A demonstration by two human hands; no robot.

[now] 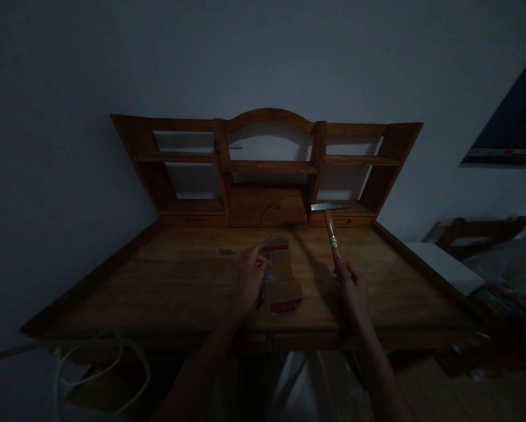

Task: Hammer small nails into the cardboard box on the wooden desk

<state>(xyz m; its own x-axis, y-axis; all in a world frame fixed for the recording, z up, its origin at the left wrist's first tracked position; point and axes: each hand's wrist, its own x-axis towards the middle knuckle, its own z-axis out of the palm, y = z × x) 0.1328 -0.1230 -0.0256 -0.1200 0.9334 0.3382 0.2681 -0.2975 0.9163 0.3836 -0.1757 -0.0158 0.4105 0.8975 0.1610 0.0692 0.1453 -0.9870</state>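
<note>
My right hand (pixel 349 284) is wrapped round the lower end of a hammer's wooden handle. The hammer (pixel 333 234) is raised over the right side of the desk, its metal head up and lying crosswise. My left hand (pixel 253 272) rests at the left side of a patterned brown block or packet (pixel 284 281) with red bands at both ends. Thumb and fingers of that hand are pinched together over it; what they hold is too small and dark to make out. A few thin, nail-like pieces (pixel 226 251) lie on the desk left of the block.
The wooden desk (pixel 179 281) has a raised shelf unit (pixel 269 167) along its back against the wall. White cable (pixel 131 346) loops at the front left. A chair (pixel 482 231) and a white surface (pixel 443 264) stand to the right. The light is dim.
</note>
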